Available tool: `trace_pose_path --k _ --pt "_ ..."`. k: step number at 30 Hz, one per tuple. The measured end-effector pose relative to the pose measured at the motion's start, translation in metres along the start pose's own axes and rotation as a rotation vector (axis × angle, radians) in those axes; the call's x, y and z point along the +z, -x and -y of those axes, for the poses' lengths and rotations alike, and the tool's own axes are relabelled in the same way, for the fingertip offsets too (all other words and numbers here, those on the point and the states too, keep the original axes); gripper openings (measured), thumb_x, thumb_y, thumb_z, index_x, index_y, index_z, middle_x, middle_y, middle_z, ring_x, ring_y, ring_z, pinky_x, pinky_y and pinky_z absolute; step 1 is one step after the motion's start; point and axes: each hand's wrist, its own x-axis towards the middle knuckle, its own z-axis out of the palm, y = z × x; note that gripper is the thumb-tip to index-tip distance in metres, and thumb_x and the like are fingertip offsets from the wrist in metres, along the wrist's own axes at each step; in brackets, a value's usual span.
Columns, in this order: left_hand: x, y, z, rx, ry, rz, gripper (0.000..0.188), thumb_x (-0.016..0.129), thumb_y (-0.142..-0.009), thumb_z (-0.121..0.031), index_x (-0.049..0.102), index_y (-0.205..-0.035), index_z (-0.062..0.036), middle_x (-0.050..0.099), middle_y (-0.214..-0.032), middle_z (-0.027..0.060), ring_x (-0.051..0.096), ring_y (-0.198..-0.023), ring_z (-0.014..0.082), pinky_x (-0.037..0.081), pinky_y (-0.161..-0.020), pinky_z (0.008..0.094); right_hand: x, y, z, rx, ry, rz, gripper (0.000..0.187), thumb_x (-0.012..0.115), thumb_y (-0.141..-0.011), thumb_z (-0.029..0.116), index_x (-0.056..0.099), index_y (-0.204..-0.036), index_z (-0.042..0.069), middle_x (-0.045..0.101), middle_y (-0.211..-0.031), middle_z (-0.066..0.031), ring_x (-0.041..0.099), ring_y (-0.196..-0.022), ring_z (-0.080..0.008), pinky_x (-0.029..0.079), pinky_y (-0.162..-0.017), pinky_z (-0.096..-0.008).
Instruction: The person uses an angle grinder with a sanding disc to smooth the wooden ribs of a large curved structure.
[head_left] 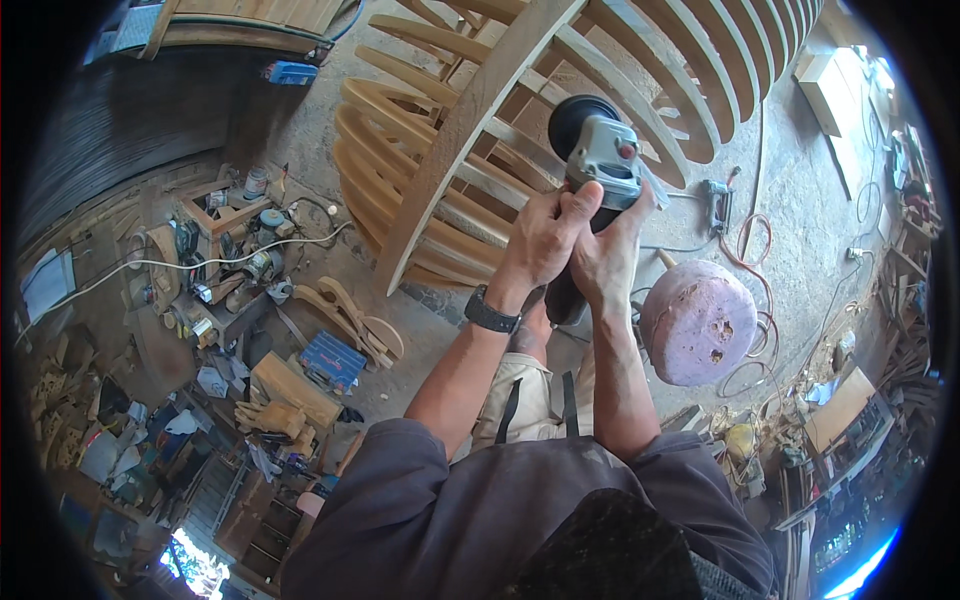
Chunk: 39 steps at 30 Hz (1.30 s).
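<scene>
An angle grinder point(606, 160) is held at 1 o'clock, its grey head pointed away from the body and its black grip run back between the forearms. It is gripped by both hands: the left hand point(548, 238) is closed around the grip from the 9 o'clock side, with the thumb laid across the top, and the right hand point(606, 258) is wrapped around it from the 3 o'clock side. A dark wristwatch point(490, 312) is worn on the left wrist.

The grinder's black round disc point(575, 122) is positioned over a slatted wooden frame point(477, 135), which is spread from 11 to 1 o'clock; whether the wood is touched cannot be told. The frame is built of curved slats joined to a long, pale rail.

A round stool point(698, 322) with a worn pinkish seat is placed at 3 o'clock, and a nail gun point(717, 204) is left on the floor point(800, 240) at 2 o'clock. Curved wooden pieces point(350, 318) are laid at 9 o'clock, with a blue box point(332, 360) just beside them at 8 o'clock.
</scene>
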Motion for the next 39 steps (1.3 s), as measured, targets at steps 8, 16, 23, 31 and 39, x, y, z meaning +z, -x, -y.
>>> trace_pose_path --k 8,16,23,31,39 --pt "-0.007 -0.009 0.0 -0.003 -0.035 -0.03 0.08 0.054 -0.093 -0.073 0.069 -0.08 0.0046 0.066 -0.074 0.0154 0.063 -0.077 0.0197 0.049 -0.07 0.0368 0.002 -0.006 0.006 0.043 -0.086 0.035 0.083 0.072 -0.091 0.035 0.021 -0.146 0.0 0.062 -0.113 -0.033 0.065 -0.106 -0.0493 0.05 -0.091 -0.0493" --pt "-0.01 -0.018 -0.007 -0.015 0.107 -0.007 0.078 0.055 -0.094 -0.069 0.066 -0.075 0.005 0.061 -0.069 0.0111 0.057 -0.073 0.0152 0.046 -0.066 0.0344 0.003 -0.017 0.013 0.003 -0.046 0.081 0.084 0.069 -0.092 0.039 0.017 -0.145 -0.002 0.063 -0.112 -0.0362 0.066 -0.104 -0.0511 0.052 -0.088 -0.0482" --pt "-0.011 -0.014 -0.009 0.01 0.195 -0.046 0.075 0.055 -0.095 -0.068 0.072 -0.085 0.0044 0.068 -0.077 0.0123 0.062 -0.079 0.0153 0.048 -0.07 0.0341 0.007 -0.019 0.013 -0.068 -0.024 0.069 0.082 0.07 -0.092 0.037 0.02 -0.143 -0.002 0.063 -0.109 -0.034 0.065 -0.105 -0.0498 0.05 -0.091 -0.0488" --pt "-0.002 -0.011 0.0 0.02 0.117 -0.002 0.08 0.052 -0.095 -0.071 0.07 -0.091 0.007 0.068 -0.082 0.0143 0.061 -0.082 0.0166 0.049 -0.073 0.0341 -0.006 -0.01 0.014 0.059 -0.035 0.088 0.084 0.07 -0.091 0.036 0.017 -0.145 -0.001 0.063 -0.109 -0.0344 0.067 -0.103 -0.0495 0.051 -0.087 -0.0519" --pt "-0.003 -0.006 0.01 -0.024 0.047 0.031 0.076 0.054 -0.095 -0.069 0.07 -0.089 0.0054 0.067 -0.076 0.0117 0.061 -0.077 0.0173 0.048 -0.07 0.0357 -0.007 -0.002 -0.001 0.106 -0.086 0.098 0.089 0.074 -0.089 0.036 0.019 -0.148 -0.001 0.058 -0.122 -0.0339 0.061 -0.116 -0.0456 0.045 -0.099 -0.0477"
